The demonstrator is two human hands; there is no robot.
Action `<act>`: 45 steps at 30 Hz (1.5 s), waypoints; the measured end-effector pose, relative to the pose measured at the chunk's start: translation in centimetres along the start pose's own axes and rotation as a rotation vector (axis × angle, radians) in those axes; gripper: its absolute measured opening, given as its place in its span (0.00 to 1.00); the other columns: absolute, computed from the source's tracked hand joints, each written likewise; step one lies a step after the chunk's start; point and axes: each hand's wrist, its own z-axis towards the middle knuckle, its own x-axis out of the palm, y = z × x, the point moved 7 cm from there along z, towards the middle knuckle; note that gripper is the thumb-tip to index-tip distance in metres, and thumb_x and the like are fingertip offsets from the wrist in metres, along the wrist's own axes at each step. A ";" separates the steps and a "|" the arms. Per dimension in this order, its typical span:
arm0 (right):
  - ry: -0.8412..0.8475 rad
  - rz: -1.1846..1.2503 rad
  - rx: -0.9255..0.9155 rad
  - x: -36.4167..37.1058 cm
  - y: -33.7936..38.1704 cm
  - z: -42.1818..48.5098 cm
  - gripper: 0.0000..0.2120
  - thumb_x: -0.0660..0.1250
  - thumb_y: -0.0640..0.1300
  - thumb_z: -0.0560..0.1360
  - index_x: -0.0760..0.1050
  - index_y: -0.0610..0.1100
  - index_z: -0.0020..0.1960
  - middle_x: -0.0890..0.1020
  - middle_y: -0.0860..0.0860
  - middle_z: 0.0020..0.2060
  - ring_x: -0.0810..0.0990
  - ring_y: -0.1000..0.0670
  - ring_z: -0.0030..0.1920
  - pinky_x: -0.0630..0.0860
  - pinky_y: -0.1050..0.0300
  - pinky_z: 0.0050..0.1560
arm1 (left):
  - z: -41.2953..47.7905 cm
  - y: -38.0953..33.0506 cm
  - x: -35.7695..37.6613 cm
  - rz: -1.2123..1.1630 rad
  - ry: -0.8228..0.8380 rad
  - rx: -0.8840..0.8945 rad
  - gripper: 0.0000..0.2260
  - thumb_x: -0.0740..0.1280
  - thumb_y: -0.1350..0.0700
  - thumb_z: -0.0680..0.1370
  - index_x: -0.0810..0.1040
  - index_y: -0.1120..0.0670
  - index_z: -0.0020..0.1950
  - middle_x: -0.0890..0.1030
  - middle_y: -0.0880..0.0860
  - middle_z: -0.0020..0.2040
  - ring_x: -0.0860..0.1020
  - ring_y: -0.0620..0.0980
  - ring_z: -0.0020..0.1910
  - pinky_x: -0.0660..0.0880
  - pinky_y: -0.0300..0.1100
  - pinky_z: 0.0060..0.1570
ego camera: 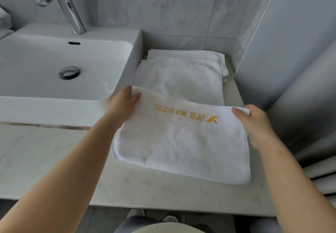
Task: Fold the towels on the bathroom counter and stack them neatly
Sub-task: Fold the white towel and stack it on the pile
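Observation:
A folded white towel (180, 147) with gold embroidered hotel lettering lies on the marble counter (54, 160), its far edge lifted. My left hand (125, 103) grips the far left corner, thumb on top. My right hand (254, 123) pinches the far right corner. Behind it, against the wall, lies a stack of folded white towels (181, 74), partly covered by the lifted edge.
A white basin (54, 59) with a chrome tap (67, 7) and drain plug (70, 72) takes up the left. Tiled walls close the back and right. More white cloth (4, 19) shows at the far left edge. The counter's front edge runs below the towel.

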 end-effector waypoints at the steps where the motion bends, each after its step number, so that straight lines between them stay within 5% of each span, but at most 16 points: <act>1: -0.005 -0.010 0.021 0.8 -0.8 0.5 0.07 0.68 0.44 0.74 0.72 0.47 0.40 0.78 0.45 0.41 0.76 0.47 0.41 0.74 0.52 0.43 | 0.6 0.5 1.0 0.010 0.018 -0.021 0.08 0.60 0.55 0.80 0.67 0.58 0.45 0.73 0.58 0.41 0.73 0.56 0.42 0.64 0.43 0.34; 5: 0.006 -0.178 0.075 3.1 -3.7 1.3 0.08 0.63 0.46 0.77 0.69 0.41 0.47 0.76 0.44 0.44 0.74 0.44 0.46 0.67 0.55 0.43 | 1.5 4.0 3.5 0.096 0.067 -0.164 0.11 0.58 0.54 0.81 0.69 0.61 0.58 0.74 0.65 0.53 0.75 0.64 0.52 0.69 0.44 0.42; 10: 0.005 -0.328 0.061 2.5 -4.2 2.0 0.08 0.63 0.45 0.77 0.69 0.40 0.48 0.73 0.46 0.43 0.71 0.45 0.45 0.64 0.57 0.42 | 1.1 5.4 4.4 0.179 0.083 -0.187 0.10 0.58 0.55 0.81 0.69 0.60 0.56 0.76 0.64 0.51 0.75 0.64 0.52 0.73 0.50 0.50; 16: 0.211 -0.410 0.206 1.0 -6.4 2.6 0.12 0.65 0.45 0.76 0.69 0.39 0.38 0.75 0.46 0.36 0.72 0.47 0.36 0.65 0.58 0.34 | 0.7 4.5 5.2 0.342 0.252 -0.118 0.07 0.58 0.56 0.81 0.65 0.59 0.47 0.74 0.62 0.46 0.75 0.62 0.51 0.68 0.45 0.43; 21: 0.186 -0.206 0.188 0.4 -5.5 3.0 0.13 0.68 0.41 0.74 0.72 0.31 0.42 0.75 0.41 0.34 0.72 0.47 0.35 0.65 0.57 0.35 | 2.1 3.0 4.3 0.179 0.158 -0.106 0.08 0.61 0.56 0.79 0.72 0.61 0.51 0.77 0.62 0.49 0.76 0.60 0.49 0.72 0.47 0.46; 24: 0.168 -0.140 0.111 1.8 -3.9 3.5 0.10 0.67 0.41 0.75 0.72 0.37 0.39 0.74 0.46 0.32 0.70 0.49 0.33 0.64 0.58 0.33 | 3.1 3.1 4.8 0.138 0.154 -0.137 0.08 0.60 0.55 0.79 0.71 0.60 0.50 0.77 0.62 0.49 0.76 0.60 0.49 0.71 0.46 0.45; 35: 0.205 -0.339 0.214 2.0 -6.1 3.0 0.08 0.62 0.47 0.78 0.73 0.42 0.50 0.77 0.48 0.42 0.76 0.46 0.45 0.71 0.55 0.43 | 2.5 5.9 6.2 0.162 0.333 -0.258 0.10 0.60 0.58 0.80 0.72 0.63 0.55 0.76 0.62 0.54 0.76 0.60 0.54 0.73 0.48 0.53; 39: 0.210 -0.383 0.280 0.8 -7.2 1.8 0.09 0.63 0.46 0.77 0.74 0.39 0.50 0.78 0.47 0.43 0.78 0.44 0.46 0.73 0.54 0.45 | 0.7 6.2 6.7 0.011 0.420 -0.304 0.05 0.60 0.60 0.79 0.73 0.61 0.50 0.75 0.58 0.44 0.75 0.55 0.41 0.74 0.46 0.43; 45: 0.181 -0.392 0.329 -0.8 -7.7 -0.1 0.08 0.64 0.45 0.77 0.74 0.39 0.50 0.78 0.45 0.44 0.76 0.44 0.46 0.70 0.56 0.42 | -1.2 5.8 7.3 -0.028 0.458 -0.316 0.03 0.60 0.61 0.79 0.73 0.59 0.48 0.75 0.56 0.43 0.74 0.53 0.41 0.72 0.43 0.40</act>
